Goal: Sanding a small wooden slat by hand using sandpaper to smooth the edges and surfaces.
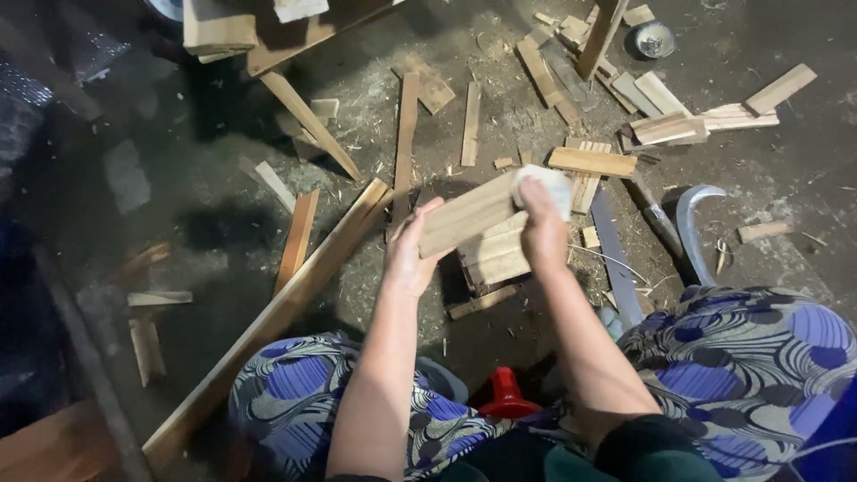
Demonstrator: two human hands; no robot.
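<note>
My left hand (409, 254) grips the near end of a short pale wooden plank (464, 214), held tilted above a small stack of wooden pieces (495, 259) on the floor. My right hand (540, 223) presses a whitish pad, like a sanding block or folded paper (546, 183), against the plank's far end. Both forearms reach out from between my knees, which are covered in blue patterned cloth.
A long wooden beam (277, 312) lies diagonally at the left. Many wood offcuts (661, 116) are scattered over the dirty floor. A curved sickle blade (692, 228) and a flat metal blade (616, 259) lie at the right. A red object (506, 397) sits between my legs.
</note>
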